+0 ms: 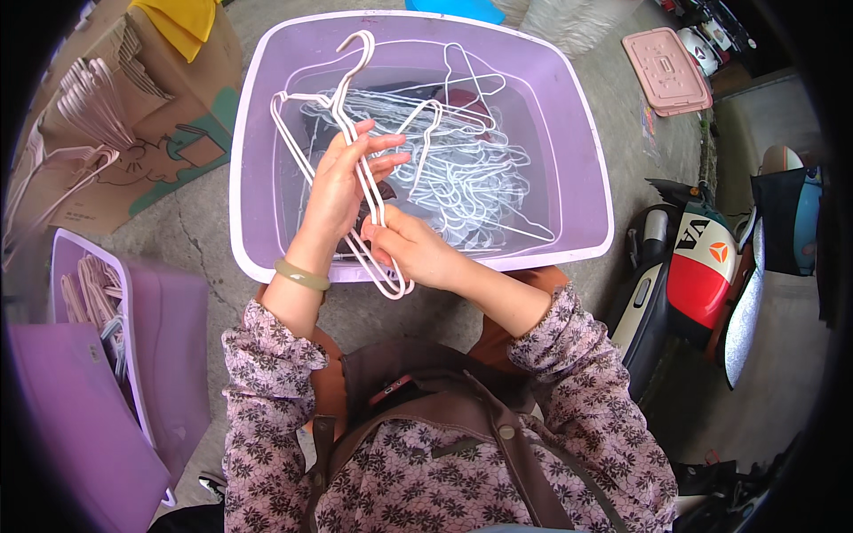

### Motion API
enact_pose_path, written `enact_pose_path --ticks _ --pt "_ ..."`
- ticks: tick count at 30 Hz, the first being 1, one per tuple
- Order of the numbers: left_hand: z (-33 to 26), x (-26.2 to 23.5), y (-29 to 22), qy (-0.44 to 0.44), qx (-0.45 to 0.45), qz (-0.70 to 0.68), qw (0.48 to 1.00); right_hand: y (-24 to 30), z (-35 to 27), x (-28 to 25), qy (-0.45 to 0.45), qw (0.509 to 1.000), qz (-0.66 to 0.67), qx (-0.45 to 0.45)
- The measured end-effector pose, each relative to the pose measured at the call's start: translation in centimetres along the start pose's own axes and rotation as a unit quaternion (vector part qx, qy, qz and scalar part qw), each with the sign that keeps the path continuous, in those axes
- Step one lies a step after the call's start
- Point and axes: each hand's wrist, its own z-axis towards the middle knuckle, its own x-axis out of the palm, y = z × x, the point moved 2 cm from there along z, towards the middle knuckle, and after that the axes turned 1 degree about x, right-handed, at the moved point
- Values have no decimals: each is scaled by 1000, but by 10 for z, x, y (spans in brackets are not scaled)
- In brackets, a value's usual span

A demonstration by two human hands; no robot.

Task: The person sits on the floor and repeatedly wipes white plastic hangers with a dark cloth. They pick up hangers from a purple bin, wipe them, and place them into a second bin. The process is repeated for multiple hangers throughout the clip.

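- Hangers [355, 133], a pale bunch, are held over the near rim of the purple tub [586, 178], hooks at twelve o'clock.
- Left hand [342, 182] is closed round their middle, fingers partly spread.
- Right hand [409, 249] pinches their lower ends at the rim.
- Loose hangers [471, 178] fill the tub's centre; its walls stay bare.
- Cardboard box [169, 133] stands at ten o'clock.

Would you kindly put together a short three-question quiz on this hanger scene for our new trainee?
1. True or false: both the left hand and the right hand grip the white hangers.
2. What colour is the large tub beneath the hands?
A) green B) lilac C) red
3. Which wrist wears the pale green bangle?

Key:
1. True.
2. B.
3. The left wrist.
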Motion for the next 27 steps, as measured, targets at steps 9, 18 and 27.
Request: enact_pose_path --ticks 9,18,27 --pt "10 -47 -20 26 -168 -358 918 -23 55 -98 110 986 -80 99" --pt "-2 -49 -42 63 -125 -358 923 -187 191 -156 -281 946 -61 152" --pt "-6 -52 -43 80 -113 -361 922 -89 172 -127 -195 973 -121 -1"
